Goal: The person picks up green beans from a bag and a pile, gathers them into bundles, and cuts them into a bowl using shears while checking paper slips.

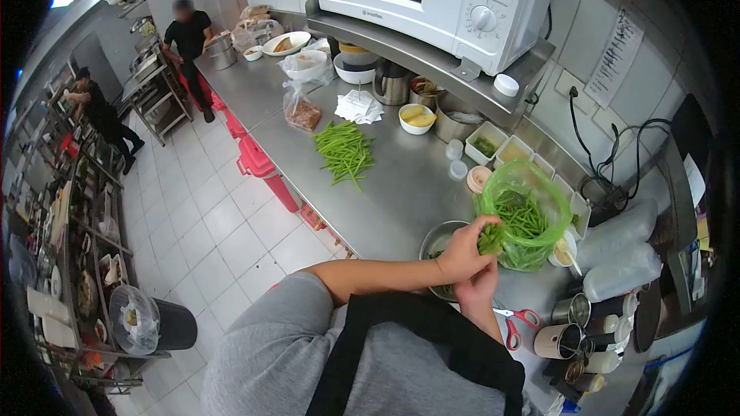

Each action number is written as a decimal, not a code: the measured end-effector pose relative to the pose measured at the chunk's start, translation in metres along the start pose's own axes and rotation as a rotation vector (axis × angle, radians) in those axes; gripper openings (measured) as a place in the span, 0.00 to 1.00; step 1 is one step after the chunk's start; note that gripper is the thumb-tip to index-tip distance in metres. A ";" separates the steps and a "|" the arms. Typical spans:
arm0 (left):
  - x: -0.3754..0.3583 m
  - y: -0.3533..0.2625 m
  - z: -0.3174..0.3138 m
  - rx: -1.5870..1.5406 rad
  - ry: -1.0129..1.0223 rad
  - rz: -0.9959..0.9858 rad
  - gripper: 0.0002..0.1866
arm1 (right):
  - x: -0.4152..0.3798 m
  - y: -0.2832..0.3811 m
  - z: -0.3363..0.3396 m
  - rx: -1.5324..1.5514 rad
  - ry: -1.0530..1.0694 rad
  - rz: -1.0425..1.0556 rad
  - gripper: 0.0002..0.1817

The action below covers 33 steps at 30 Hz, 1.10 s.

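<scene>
My left hand [464,252] is closed round a small bunch of cut green beans [489,240], just left of the bag's mouth. Against it from below presses my right hand [479,286], its fingers curled; what they grip is hidden. A green plastic bag [526,259] stands wide at the top, with many beans [520,216] inside. Partly covered by my hands and forearm is a metal bowl [433,240] with some green pieces in it. Red-handled scissors [523,319] lie beside my right forearm. Farther off, a pile of long green beans [344,152] rests on the steel counter [339,212].
Small white containers [486,143] line the wall side. Potatoes in a white bowl [417,118], paper slips [359,107] and a bag of brown food [301,110] stand farther along. A microwave [432,0] sits on the shelf above. Two people [187,42] work in the background.
</scene>
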State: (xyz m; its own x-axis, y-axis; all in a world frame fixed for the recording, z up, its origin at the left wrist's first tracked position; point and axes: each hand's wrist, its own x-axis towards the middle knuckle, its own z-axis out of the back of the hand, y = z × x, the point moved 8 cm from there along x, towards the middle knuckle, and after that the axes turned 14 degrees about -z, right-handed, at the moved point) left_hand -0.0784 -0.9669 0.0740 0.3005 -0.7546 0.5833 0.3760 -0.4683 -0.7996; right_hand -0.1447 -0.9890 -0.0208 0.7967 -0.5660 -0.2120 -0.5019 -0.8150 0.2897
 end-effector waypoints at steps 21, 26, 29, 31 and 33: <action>-0.015 0.037 -0.025 -0.603 -0.069 0.340 0.29 | 0.008 -0.002 0.005 0.208 -0.045 0.016 0.19; -0.021 0.044 -0.030 -0.643 -0.016 0.394 0.25 | 0.003 -0.007 0.009 0.260 -0.154 0.031 0.24; -0.018 0.038 -0.028 -0.677 -0.062 0.335 0.24 | 0.000 -0.003 0.005 0.239 -0.202 0.002 0.23; -0.018 0.038 -0.026 -0.665 -0.031 0.402 0.24 | 0.000 -0.004 0.003 0.220 -0.150 0.004 0.22; -0.018 0.037 -0.026 -0.656 -0.020 0.407 0.24 | 0.005 -0.006 0.016 0.231 -0.102 0.004 0.22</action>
State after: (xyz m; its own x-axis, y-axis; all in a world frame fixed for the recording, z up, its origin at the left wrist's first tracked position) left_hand -0.0921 -0.9825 0.0299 0.3219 -0.9201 0.2230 -0.3623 -0.3373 -0.8689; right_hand -0.1432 -0.9884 -0.0383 0.7622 -0.5693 -0.3081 -0.5779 -0.8129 0.0722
